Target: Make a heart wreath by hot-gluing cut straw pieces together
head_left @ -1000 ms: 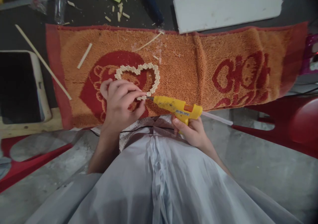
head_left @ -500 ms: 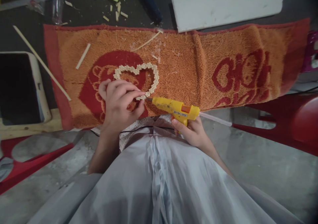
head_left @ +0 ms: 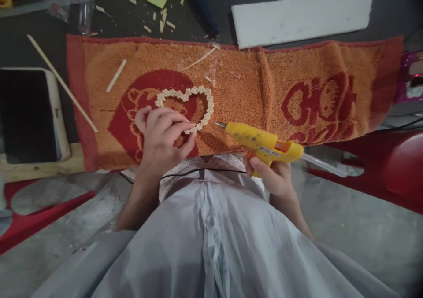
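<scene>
Heart (head_left: 210, 104) on towel (head_left: 238, 95)

Pinched at its lower edge by left hand (head_left: 161, 135). Gripped in right hand (head_left: 276, 174): glue gun (head_left: 253, 136), near the heart but apart. Surrounded by phone (head_left: 28, 117), white slab (head_left: 304, 16) and scraps (head_left: 170, 24) on dark table (head_left: 115, 27); flanked by red chairs (head_left: 405, 166) above grey floor (head_left: 337, 218).

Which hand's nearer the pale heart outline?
Left. The left hand has its fingertips at the lower edge of the pale heart outline; the right hand is apart from it, lower right, holding the yellow glue gun.
</scene>
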Demonstrator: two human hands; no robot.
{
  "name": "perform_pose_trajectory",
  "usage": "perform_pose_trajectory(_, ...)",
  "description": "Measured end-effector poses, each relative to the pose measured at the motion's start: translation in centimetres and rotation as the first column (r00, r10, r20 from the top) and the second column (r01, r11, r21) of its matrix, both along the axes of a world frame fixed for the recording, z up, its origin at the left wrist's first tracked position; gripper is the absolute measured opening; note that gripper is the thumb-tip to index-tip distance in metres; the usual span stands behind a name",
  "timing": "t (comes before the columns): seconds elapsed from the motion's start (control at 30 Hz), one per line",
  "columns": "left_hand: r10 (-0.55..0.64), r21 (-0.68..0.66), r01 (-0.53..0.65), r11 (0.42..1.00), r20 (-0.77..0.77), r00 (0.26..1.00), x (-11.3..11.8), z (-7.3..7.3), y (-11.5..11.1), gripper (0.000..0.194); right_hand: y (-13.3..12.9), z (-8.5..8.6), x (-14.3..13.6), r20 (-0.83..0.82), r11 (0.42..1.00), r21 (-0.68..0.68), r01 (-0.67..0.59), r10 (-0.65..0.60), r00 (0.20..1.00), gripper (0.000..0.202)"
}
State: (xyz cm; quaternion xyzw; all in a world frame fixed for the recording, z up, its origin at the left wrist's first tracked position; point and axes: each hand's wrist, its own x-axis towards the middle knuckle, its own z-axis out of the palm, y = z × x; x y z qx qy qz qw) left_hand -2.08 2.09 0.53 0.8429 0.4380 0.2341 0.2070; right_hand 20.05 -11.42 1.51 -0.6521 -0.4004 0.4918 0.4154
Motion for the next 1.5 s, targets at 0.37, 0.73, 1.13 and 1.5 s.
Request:
perform_pose_trajectory(0.37, -0.026, 0.047, 0.026, 0.999, 0.003, 1.000, -0.2, -0.2, -0.1, 0.014, 2.9, -0.8, 3.7, 0.571, 0.963, 0.233, 0.136, -0.249, 0.782, 0.030)
perform_pose_trajectory(0.73, -0.003, 0.040, 0.003, 0.999, 0.000, 1.000, -0.3, -0.4, 0.0, 0.007, 7.5, 1.2, 7.4, 0.951, 0.941, -0.070, -0.330, 0.162, 0.262, 0.044)
perform_pose_trajectory(1.13, 0.003, 0.081, -0.003, 0.997, -0.003, 1.000, -0.5, -0.5, -0.2, 0.003, 11.4, 4.1, -0.1, 0.912, 0.660, -0.060, -0.749, 0.341, 0.228, 0.030)
perform_pose_trajectory(1.5, 0.010, 0.036, -0.010, 0.999, 0.005, 1.000, -0.5, -0.4, -0.3, 0.006, 13.3, 1.4, -1.8, 0.871, 0.548, 0.081, -0.833, 0.368, 0.327, 0.022)
